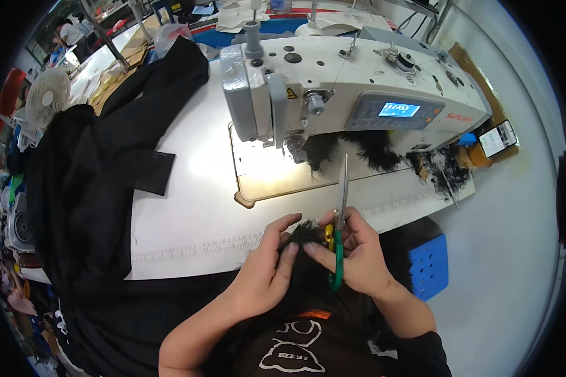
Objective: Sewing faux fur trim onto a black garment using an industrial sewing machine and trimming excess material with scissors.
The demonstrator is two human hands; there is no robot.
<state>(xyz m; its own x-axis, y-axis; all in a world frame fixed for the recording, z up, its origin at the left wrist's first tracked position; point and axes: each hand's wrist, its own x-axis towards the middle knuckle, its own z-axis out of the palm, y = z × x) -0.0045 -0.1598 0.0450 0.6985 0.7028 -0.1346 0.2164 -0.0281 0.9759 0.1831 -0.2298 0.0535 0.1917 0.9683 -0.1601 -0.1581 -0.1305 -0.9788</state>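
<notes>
Between my two hands is a tuft of black fur (305,232), just in front of the sewing table's near edge. My left hand (261,271) pinches it from the left, thumb and fingers closed. My right hand (361,261) grips green-handled scissors (339,242) with the blades pointing away from me, while its thumb touches the fur's right side. A small yellow thing (328,234) shows by the scissors and the right fingers; its kind is unclear. Beyond stands a white sewing machine (327,72) with a lit needle area. More black fur (378,151) lies under its arm.
Black cloth (116,135) covers the table's left side and hangs over the near edge. Fur scraps (443,169) lie at the table's right end, near a phone (498,139). A blue plastic stool or crate (429,267) stands below right. A white fan (48,94) is far left.
</notes>
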